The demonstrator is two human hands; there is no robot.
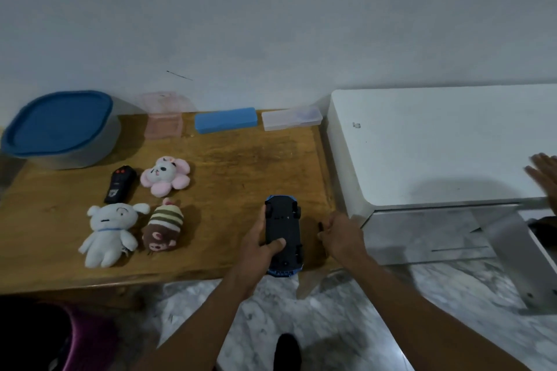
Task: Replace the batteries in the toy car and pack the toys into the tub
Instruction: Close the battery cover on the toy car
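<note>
Now, left hand [258, 247] gripping upturned toy car [284, 227], right hand [341, 235] curled beside.

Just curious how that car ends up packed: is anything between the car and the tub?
Yes. The blue lid closes the tub. Between it and the toy car, gripped underside-up by the left hand, lie the black remote, pink flower plush and striped plush; lifting over them should work.
</note>
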